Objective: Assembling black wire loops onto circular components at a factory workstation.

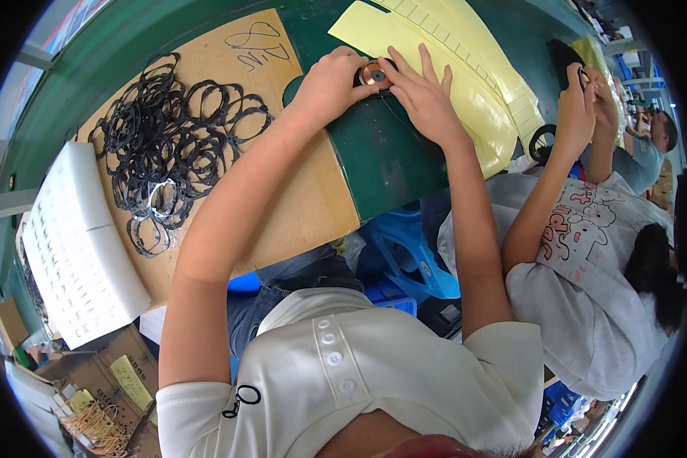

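A small round copper coil (375, 74) with a dark centre sits between my two hands above the green tabletop (382, 172). My left hand (328, 82) grips its left side, the thumb and forefinger closed on the edge. Against the right side, my right hand (429, 99) pinches with thumb and forefinger, while its other fingers stretch out over a yellow sheet. Below the coil a thin dark wire trails toward my right wrist. A black rim shows around part of the coil, mostly hidden by my fingers.
Tangled black rings (168, 137) lie on a brown cardboard sheet (298, 191) at left, beside a white foam block (76, 237). Yellow sheets (466, 84) cover the far right. A co-worker (580, 252) sits close on my right, handling something dark. A blue stool (416, 259) stands below the table.
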Demonstrator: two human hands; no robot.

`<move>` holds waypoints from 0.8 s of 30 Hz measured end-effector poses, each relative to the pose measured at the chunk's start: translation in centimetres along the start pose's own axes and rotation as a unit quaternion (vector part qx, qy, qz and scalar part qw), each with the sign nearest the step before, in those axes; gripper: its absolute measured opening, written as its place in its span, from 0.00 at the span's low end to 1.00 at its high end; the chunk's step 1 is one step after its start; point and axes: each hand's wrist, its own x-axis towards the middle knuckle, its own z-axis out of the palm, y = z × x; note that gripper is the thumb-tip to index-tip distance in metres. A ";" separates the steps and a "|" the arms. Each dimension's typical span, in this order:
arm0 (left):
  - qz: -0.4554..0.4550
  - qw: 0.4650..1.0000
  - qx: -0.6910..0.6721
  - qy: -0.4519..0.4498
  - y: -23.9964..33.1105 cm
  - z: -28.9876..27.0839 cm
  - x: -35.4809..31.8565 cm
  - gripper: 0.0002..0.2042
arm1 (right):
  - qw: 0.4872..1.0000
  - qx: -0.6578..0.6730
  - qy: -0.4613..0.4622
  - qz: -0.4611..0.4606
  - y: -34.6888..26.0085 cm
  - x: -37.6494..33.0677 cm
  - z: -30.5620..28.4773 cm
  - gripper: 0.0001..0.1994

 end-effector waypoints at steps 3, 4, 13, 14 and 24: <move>0.025 0.999 -0.024 0.020 -0.2 0.1 0.1 0.11 | 0.997 0.069 -0.031 -0.010 0.3 -0.3 -0.1 0.19; 0.033 0.999 -0.032 0.026 -0.3 0.1 0.1 0.11 | 0.995 0.093 -0.042 -0.013 0.3 -0.4 0.0 0.19; 0.043 0.998 -0.053 -0.001 -0.6 -0.2 0.3 0.16 | 0.989 0.118 -0.090 0.007 0.1 -0.2 -0.3 0.20; 0.036 0.998 -0.055 -0.020 -0.7 -0.2 0.3 0.17 | 0.989 0.116 -0.094 0.008 0.0 -0.2 -0.3 0.20; 0.105 0.994 0.031 -0.009 -2.0 0.7 0.3 0.21 | 0.960 0.258 0.048 0.102 -2.8 -1.0 -3.3 0.15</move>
